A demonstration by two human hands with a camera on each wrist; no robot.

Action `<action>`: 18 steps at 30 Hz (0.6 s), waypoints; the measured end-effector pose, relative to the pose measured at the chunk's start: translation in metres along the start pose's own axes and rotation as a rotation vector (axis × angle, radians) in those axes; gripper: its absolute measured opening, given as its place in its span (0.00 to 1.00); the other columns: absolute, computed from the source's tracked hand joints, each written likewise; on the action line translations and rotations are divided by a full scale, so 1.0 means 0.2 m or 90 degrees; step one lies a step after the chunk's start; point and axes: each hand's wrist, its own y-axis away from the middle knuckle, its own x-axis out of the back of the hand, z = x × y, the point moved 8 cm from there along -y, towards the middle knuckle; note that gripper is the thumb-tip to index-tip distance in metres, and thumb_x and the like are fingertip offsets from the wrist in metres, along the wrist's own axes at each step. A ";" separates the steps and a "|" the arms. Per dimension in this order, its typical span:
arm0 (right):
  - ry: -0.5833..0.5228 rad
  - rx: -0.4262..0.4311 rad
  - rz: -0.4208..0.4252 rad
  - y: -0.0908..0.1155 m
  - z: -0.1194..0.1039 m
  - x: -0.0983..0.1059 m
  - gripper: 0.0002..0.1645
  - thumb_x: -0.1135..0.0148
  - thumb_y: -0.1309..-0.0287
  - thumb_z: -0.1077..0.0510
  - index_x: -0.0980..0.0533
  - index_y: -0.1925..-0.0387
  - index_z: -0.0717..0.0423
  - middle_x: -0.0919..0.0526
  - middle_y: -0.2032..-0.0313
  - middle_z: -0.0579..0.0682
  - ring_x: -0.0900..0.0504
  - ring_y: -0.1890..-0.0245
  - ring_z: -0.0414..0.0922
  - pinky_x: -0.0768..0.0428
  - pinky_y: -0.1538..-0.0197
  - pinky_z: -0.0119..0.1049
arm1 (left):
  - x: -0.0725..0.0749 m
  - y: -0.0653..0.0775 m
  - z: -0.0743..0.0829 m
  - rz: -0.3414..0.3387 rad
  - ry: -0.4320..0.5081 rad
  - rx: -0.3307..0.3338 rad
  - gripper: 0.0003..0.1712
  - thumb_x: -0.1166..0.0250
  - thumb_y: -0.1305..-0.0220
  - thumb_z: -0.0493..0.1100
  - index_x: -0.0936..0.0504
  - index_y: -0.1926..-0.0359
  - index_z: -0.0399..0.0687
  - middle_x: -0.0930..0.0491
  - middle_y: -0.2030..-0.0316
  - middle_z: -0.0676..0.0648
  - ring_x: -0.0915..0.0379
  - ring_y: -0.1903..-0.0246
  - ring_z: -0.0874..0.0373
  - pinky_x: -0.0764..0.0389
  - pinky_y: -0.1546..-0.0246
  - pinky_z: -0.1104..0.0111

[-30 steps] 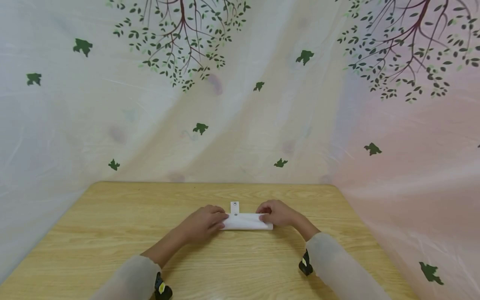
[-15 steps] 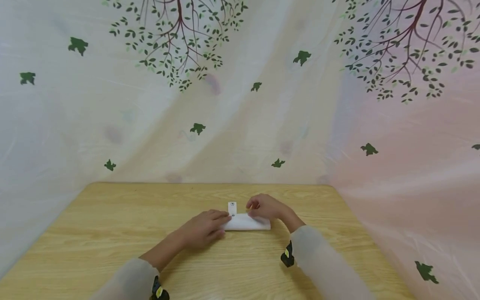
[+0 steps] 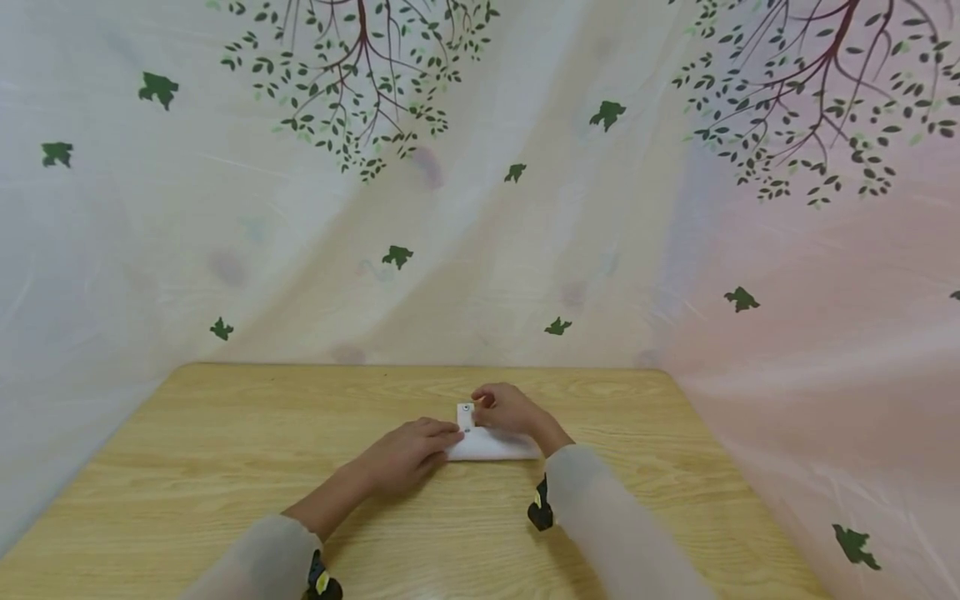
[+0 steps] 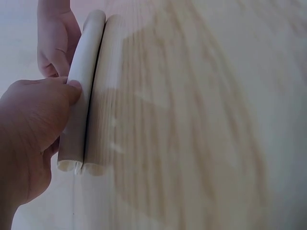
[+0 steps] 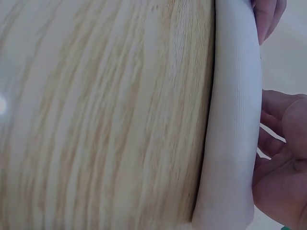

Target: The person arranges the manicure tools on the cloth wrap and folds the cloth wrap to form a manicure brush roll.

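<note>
A white rolled-up wrap (image 3: pixel 495 447) lies crosswise on the wooden table, a short strap (image 3: pixel 465 413) with snap studs sticking out from its far side. My left hand (image 3: pixel 408 452) holds its left part; the left wrist view has the thumb pressed on the roll (image 4: pixel 86 52) while the other fingers are mostly hidden behind it. Reaching over the right part, my right hand (image 3: pixel 513 411) has loosely bent fingers, their tips beside the strap's right edge. In the right wrist view those fingers (image 5: pixel 271 143) show behind the roll, with a gap between thumb and fingers.
The wood-grain table (image 3: pixel 225 450) spreads around both hands, its far edge meeting a pale hanging cloth (image 3: pixel 480 275) printed with branches and green leaves. Black wrist cameras sit at the left sleeve (image 3: pixel 324 583) and the right sleeve (image 3: pixel 542 507).
My right hand has left the roll's right end and moved left and slightly away, up to the strap. The left hand stays on the roll, which lies in nearly the same place.
</note>
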 end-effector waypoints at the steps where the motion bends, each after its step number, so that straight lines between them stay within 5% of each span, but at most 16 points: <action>1: -0.005 -0.002 0.002 -0.01 0.00 0.00 0.22 0.36 0.31 0.55 0.22 0.40 0.61 0.16 0.50 0.55 0.19 0.50 0.49 0.22 0.44 0.49 | 0.00 0.00 0.00 0.004 -0.001 -0.002 0.23 0.43 0.22 0.43 0.25 0.30 0.46 0.26 0.33 0.45 0.30 0.35 0.49 0.27 0.37 0.53; 18: -0.087 0.011 0.064 0.01 -0.06 0.00 0.07 0.36 0.32 0.61 0.17 0.55 0.59 0.16 0.63 0.48 0.22 0.63 0.41 0.23 0.59 0.35 | -0.01 -0.02 -0.01 0.012 0.016 0.021 0.22 0.41 0.24 0.43 0.22 0.33 0.46 0.23 0.35 0.45 0.28 0.36 0.48 0.27 0.37 0.52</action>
